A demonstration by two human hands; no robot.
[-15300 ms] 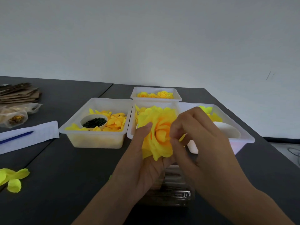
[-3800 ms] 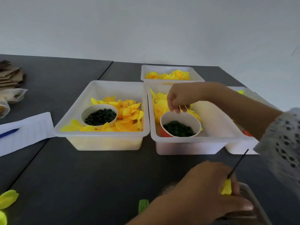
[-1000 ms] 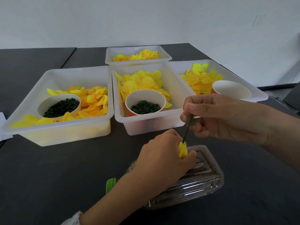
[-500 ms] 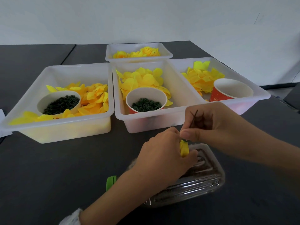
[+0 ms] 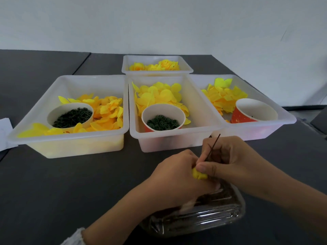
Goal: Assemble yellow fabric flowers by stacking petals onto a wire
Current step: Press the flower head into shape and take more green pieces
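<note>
Three trays [image 5: 70, 138] [image 5: 177, 140] [image 5: 256, 129] are set side by side across the table [image 5: 62, 188], a fourth [image 5: 157, 58] behind the middle one; a cup [image 5: 69, 117] [image 5: 163, 119] [image 5: 254, 112] is placed in each front tray.

bare dark table [image 5: 70, 183] lies open left of the hands. three white bins [image 5: 175, 138] wall off the far side. a clear plastic box [image 5: 203, 220] sits beneath the hands.

Lower end of the wire [image 5: 213, 146] hidden between the left hand [image 5: 174, 181] and the right hand [image 5: 228, 162]. Most of the yellow petal [image 5: 199, 175] covered by both; only a small bit showing. Contents of the clear plastic box [image 5: 203, 221] near the hands blurred and dark, not identifiable. White paper [image 5: 4, 131] cut off by the left edge. Inside of the right-hand red cup [image 5: 254, 113] too dim to read. Forearms cut off at the near edge.
</note>
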